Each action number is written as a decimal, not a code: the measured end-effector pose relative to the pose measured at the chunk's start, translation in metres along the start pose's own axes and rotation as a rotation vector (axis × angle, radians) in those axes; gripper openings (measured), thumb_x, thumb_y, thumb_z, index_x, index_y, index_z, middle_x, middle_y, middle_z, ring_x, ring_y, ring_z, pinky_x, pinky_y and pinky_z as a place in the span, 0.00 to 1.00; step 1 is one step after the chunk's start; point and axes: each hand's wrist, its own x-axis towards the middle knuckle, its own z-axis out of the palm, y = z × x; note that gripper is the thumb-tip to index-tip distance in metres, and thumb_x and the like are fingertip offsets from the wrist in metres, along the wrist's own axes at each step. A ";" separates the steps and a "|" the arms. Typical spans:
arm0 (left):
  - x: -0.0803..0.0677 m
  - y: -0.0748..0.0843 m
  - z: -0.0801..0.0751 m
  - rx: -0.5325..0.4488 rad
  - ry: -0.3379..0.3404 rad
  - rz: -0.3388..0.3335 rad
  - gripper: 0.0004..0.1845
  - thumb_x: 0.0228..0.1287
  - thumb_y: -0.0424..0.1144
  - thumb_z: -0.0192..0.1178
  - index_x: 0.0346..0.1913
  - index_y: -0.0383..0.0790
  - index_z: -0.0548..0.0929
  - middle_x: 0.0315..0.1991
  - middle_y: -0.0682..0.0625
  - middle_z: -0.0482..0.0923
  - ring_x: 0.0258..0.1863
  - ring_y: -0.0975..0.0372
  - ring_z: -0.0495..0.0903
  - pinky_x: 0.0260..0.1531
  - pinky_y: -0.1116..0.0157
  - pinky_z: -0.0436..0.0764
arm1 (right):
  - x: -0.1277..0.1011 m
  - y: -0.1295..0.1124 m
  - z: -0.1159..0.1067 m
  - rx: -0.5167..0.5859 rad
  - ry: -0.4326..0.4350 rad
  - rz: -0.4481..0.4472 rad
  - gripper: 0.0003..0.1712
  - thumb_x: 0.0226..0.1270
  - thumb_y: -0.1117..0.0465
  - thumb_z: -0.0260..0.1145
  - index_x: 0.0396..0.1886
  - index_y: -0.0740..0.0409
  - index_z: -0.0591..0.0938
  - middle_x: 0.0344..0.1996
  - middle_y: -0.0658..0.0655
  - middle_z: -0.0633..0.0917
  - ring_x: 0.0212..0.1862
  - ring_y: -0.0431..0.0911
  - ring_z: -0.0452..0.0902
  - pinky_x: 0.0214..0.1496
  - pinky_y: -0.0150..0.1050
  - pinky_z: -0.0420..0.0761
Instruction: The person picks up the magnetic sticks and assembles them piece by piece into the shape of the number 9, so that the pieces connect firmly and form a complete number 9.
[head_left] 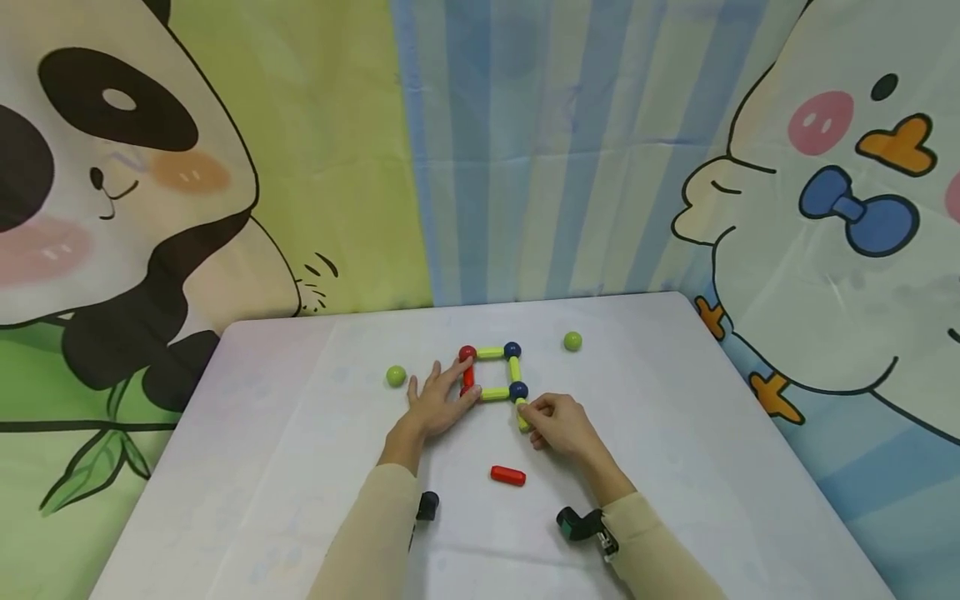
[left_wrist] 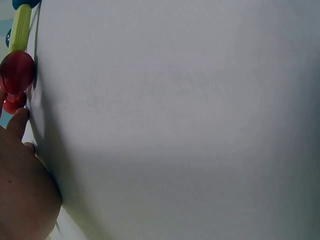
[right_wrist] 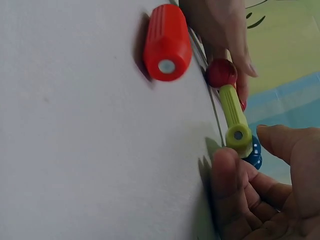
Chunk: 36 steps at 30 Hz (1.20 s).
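Magnetic sticks and balls form a four-sided frame, with two blue balls on its right, an upper one (head_left: 512, 350) and a lower one (head_left: 518, 390). A red ball (head_left: 467, 353) marks its upper left corner, above a red stick (head_left: 468, 377). My left hand (head_left: 433, 408) rests at this left side, fingers spread, thumb over the lower left corner. From the lower blue ball a lime-green magnetic stick (head_left: 522, 418) points toward me. My right hand (head_left: 562, 427) pinches it between thumb and index finger; its end face (right_wrist: 238, 135) shows in the right wrist view.
A loose red stick (head_left: 507, 476) lies on the white table (head_left: 285, 467) nearer me, between my forearms. One green ball (head_left: 396, 376) sits left of the frame, another green ball (head_left: 573, 341) beyond it at right. A printed cloth (head_left: 510, 167) hangs behind the table.
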 end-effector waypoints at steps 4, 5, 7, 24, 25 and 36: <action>0.002 0.000 -0.001 -0.014 -0.015 0.001 0.35 0.74 0.63 0.52 0.81 0.67 0.58 0.82 0.56 0.53 0.83 0.49 0.38 0.74 0.40 0.24 | 0.007 0.001 -0.007 -0.024 0.024 -0.009 0.17 0.74 0.48 0.66 0.42 0.59 0.84 0.27 0.55 0.84 0.24 0.45 0.82 0.30 0.38 0.83; 0.002 -0.001 -0.001 -0.012 -0.014 0.007 0.35 0.74 0.63 0.52 0.81 0.67 0.58 0.82 0.56 0.53 0.83 0.49 0.38 0.74 0.39 0.24 | 0.009 0.002 -0.009 -0.031 0.031 -0.022 0.16 0.74 0.49 0.66 0.42 0.59 0.84 0.27 0.55 0.84 0.24 0.45 0.82 0.29 0.38 0.82; 0.002 -0.002 -0.001 0.001 -0.012 0.022 0.35 0.74 0.63 0.52 0.81 0.66 0.58 0.82 0.55 0.53 0.83 0.48 0.40 0.74 0.38 0.26 | 0.013 0.003 -0.014 -0.051 0.038 -0.047 0.15 0.75 0.50 0.66 0.43 0.58 0.84 0.28 0.55 0.84 0.25 0.45 0.81 0.30 0.37 0.81; 0.013 -0.017 -0.008 0.041 -0.007 0.135 0.40 0.66 0.64 0.63 0.78 0.59 0.65 0.84 0.50 0.47 0.82 0.52 0.50 0.77 0.39 0.43 | 0.041 0.021 -0.049 -0.221 0.084 -0.260 0.12 0.76 0.54 0.64 0.53 0.54 0.83 0.43 0.52 0.84 0.39 0.44 0.77 0.43 0.39 0.77; 0.013 -0.018 -0.009 0.023 -0.004 0.134 0.40 0.66 0.64 0.64 0.78 0.59 0.65 0.83 0.50 0.49 0.82 0.52 0.52 0.77 0.40 0.43 | 0.043 0.022 -0.050 -0.222 0.093 -0.263 0.13 0.76 0.54 0.64 0.53 0.53 0.83 0.44 0.52 0.83 0.40 0.44 0.78 0.44 0.40 0.77; 0.021 -0.019 -0.003 0.004 0.012 0.106 0.41 0.64 0.68 0.63 0.77 0.65 0.64 0.82 0.52 0.53 0.81 0.54 0.54 0.79 0.45 0.40 | 0.060 0.020 -0.063 -0.179 0.225 -0.378 0.17 0.72 0.61 0.68 0.58 0.59 0.81 0.56 0.60 0.78 0.44 0.52 0.82 0.46 0.43 0.81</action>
